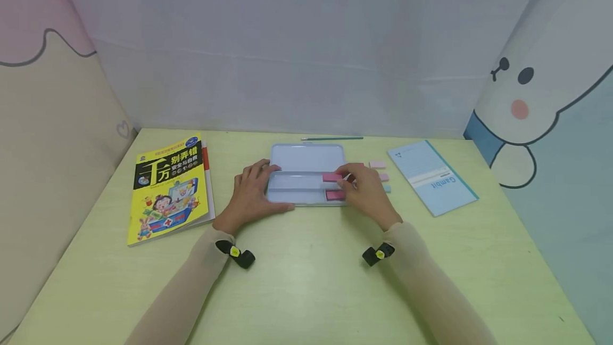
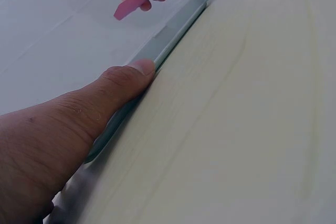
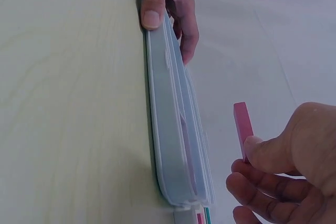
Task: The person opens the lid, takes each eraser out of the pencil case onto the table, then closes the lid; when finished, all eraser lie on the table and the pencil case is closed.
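Observation:
An open light-blue pencil case (image 1: pixel 292 181) lies in the middle of the table, its lid (image 1: pixel 307 157) folded back. My left hand (image 1: pixel 251 191) grips its left end, thumb along the front wall and fingers behind. Between thumb and fingers, my right hand (image 1: pixel 366 188) pinches a pink eraser (image 3: pixel 243 127) above the right part of the case. A second pink eraser (image 1: pixel 335 195) lies in the front compartment at the right end, partly hidden by the right hand.
Just right of the case are several small blocks, among them a pale pink block (image 1: pixel 378 164) and a blue one (image 1: pixel 387 188). A pencil (image 1: pixel 332 138) lies behind the lid. A yellow book (image 1: pixel 167 196) is at left, a pale blue notebook (image 1: pixel 428 174) at right.

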Tool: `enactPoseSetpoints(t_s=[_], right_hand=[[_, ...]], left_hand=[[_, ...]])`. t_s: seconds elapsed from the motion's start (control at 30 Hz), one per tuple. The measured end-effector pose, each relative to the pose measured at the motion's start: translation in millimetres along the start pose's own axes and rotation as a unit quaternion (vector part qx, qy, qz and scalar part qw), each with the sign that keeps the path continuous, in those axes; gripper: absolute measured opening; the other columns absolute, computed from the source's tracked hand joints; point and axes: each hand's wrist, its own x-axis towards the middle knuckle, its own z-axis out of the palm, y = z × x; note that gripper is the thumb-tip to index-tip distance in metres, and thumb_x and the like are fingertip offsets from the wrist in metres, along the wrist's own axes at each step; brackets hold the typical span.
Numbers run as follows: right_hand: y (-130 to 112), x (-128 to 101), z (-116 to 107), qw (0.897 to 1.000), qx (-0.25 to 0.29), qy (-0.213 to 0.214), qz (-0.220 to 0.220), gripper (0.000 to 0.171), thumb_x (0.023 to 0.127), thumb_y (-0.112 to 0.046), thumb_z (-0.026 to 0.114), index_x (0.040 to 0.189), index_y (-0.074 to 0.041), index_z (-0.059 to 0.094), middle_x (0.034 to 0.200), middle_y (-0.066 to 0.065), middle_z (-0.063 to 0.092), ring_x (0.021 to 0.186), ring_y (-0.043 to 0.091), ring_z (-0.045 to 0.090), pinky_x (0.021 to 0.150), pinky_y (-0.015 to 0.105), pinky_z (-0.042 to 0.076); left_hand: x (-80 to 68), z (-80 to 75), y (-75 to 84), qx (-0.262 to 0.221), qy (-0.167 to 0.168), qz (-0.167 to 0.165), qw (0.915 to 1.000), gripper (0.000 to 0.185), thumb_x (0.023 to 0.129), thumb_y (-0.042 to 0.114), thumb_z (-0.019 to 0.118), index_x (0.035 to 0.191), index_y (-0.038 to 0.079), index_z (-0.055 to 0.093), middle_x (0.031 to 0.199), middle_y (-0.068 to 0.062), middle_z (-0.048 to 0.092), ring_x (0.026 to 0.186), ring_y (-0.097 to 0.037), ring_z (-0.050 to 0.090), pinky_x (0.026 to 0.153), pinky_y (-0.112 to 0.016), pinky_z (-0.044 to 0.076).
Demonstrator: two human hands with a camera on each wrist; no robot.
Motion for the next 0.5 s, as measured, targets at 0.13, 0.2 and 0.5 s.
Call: enactPoseSetpoints(t_s=[0.13, 0.2, 0.5], right_hand=[[10.9, -8.4, -11.1, 1.000, -0.009, 0.011, -0.008, 0.022, 0.102, -0.006, 0.068, 0.123, -0.001, 0.073, 0.115, 0.016, 0.078, 0.097, 0.030, 0.070, 0.084, 0.040, 0.055], [17.4, -12.9, -15.6, 1.000, -0.018, 0.016, -0.007, 0.022, 0.102, -0.006, 0.068, 0.122, 0.000, 0.073, 0.115, 0.017, 0.079, 0.097, 0.031, 0.071, 0.085, 0.041, 0.055], [40.7, -31.0, -29.7, 0.999, -0.039, 0.025, 0.008, 0.022, 0.099, -0.001, 0.070, 0.120, 0.002, 0.074, 0.110, 0.021, 0.078, 0.094, 0.033, 0.073, 0.085, 0.046, 0.057]], left_hand=[[-0.1, 0.5, 0.3, -0.002, 0.001, 0.003, 1.0000, 0.103, 0.074, 0.074, 0.085, 0.156, 0.026, 0.047, 0.173, -0.010, 0.031, 0.156, -0.040, 0.029, 0.117, -0.063, 0.029], [-0.1, 0.3, 0.7, -0.002, 0.002, 0.005, 1.0000, 0.103, 0.073, 0.074, 0.085, 0.156, 0.025, 0.047, 0.173, -0.011, 0.031, 0.156, -0.040, 0.029, 0.117, -0.064, 0.029], [-0.4, 0.8, -0.9, 0.000, 0.003, 0.004, 1.0000, 0.103, 0.073, 0.076, 0.084, 0.156, 0.026, 0.047, 0.173, -0.010, 0.031, 0.155, -0.040, 0.030, 0.117, -0.063, 0.029]])
